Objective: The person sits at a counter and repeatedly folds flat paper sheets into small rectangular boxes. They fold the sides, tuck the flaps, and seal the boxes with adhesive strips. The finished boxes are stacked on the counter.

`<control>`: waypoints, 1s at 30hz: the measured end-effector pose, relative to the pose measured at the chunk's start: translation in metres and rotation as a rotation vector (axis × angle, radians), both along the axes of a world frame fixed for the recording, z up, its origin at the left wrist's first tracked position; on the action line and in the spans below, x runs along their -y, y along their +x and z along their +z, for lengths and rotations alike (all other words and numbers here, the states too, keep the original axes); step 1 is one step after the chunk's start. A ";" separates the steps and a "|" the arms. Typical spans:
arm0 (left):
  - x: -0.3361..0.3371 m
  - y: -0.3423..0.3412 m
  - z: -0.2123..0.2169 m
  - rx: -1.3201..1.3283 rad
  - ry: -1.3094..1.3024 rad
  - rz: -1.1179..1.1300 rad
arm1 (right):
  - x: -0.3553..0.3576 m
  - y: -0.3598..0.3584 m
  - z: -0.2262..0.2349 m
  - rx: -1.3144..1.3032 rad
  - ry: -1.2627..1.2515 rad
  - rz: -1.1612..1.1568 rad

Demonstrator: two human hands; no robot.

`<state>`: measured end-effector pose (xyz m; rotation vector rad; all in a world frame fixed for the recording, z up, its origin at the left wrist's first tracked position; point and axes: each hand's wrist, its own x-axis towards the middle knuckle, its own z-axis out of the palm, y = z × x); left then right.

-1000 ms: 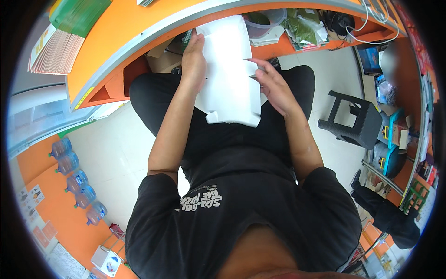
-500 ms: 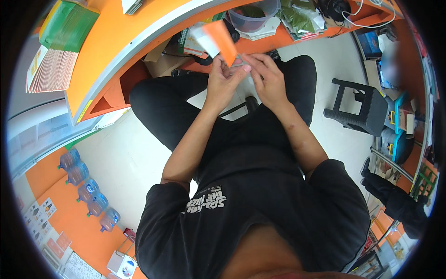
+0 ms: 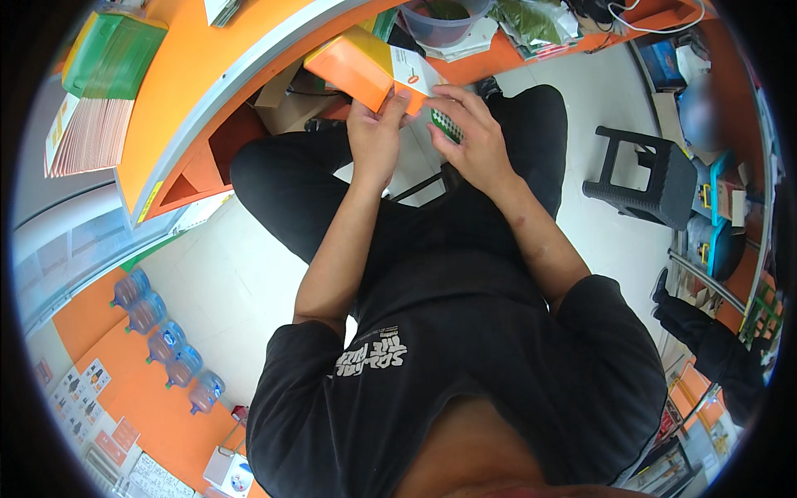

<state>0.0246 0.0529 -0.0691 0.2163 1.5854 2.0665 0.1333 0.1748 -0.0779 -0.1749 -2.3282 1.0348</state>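
Note:
My left hand [image 3: 376,137] is closed on the near edge of an orange carton [image 3: 353,75] with a yellow side and a white printed panel. The carton is tilted, standing out beyond my fingers over the gap between my knees. At its right end is my right hand [image 3: 475,137], fingertips close to the white panel. Between its thumb and curled fingers sits a small green piece with white dots [image 3: 447,126]; its kind cannot be made out, as the fingers partly cover it.
An orange counter [image 3: 207,58] curves ahead, bearing a stack of green-and-white folded cards [image 3: 112,66]. A clear plastic tub [image 3: 444,25] and green-leaf bags [image 3: 531,21] lie along its far part. A black stool [image 3: 647,178] stands right; several water jugs [image 3: 166,340] line the left.
The orange-and-white item was blurred by motion and thinner; now it shows as a full carton, turned to the left. My right hand has shifted slightly, and the green dotted piece has come into sight.

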 end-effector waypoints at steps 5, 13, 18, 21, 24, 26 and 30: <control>0.008 -0.006 0.004 -0.117 -0.180 -0.022 | 0.001 0.000 0.016 0.002 -0.145 -0.034; 0.005 0.011 -0.007 -1.139 -0.516 -0.063 | 0.010 -0.014 0.021 0.014 -0.596 0.000; 0.003 0.013 0.001 -1.042 -0.407 -0.163 | 0.008 -0.016 0.011 0.051 -0.669 -0.137; 0.005 0.015 -0.002 -0.914 -0.414 -0.196 | 0.002 -0.016 0.005 0.110 -0.814 -0.137; 0.004 0.012 -0.007 -1.016 -0.393 -0.138 | 0.005 -0.015 0.012 0.099 -0.734 -0.139; 0.003 0.011 -0.004 -0.921 -0.382 -0.130 | 0.000 -0.013 0.011 0.106 -0.727 -0.157; 0.006 0.006 -0.004 -0.567 -0.314 -0.155 | -0.019 -0.010 0.018 0.137 -0.684 -0.130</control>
